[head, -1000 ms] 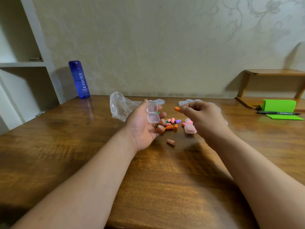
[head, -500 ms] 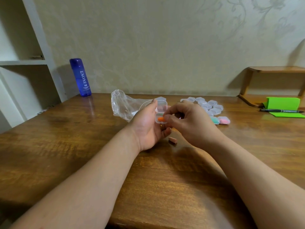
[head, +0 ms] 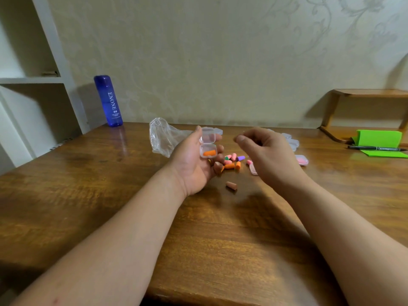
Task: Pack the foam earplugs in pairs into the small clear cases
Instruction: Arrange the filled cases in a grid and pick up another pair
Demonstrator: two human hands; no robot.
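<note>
A: Quick, what changed?
B: The orange plug (head: 209, 153). A second ago it was pinched in the right fingers, and half a second ago it was going in. Now it lies in the lower half of the case (head: 207, 144), and the right fingers have pulled back off it.
A: And the left hand (head: 192, 166)?
B: Palm up, thumb and fingertips curled round the open case, lid tipped up.
A: And the right hand (head: 269, 155)?
B: In the air, apart from the case. Fingers loosely curled, thumb near the forefinger, nothing visible between them. It's a bit blurred, but I'd call it let go.
A: Pair done?
B: No, I see only one plug in there. It needs a second, likely a matching orange.
A: From where?
B: The pile (head: 231, 162) on the table (head: 110, 195), just past the left fingertips and below the right fingers. There are orange ones in it. A stray plug (head: 231, 185) lies nearer, below both sets of fingertips.
A: Other cases?
B: A pink case (head: 301, 160), closed, just beside the right hand. The empties (head: 292, 143) are behind its knuckles, partly hidden.
A: Next?
B: My guess: the right fingers drop to the pile, pick an orange one, then shut the lid.
</note>
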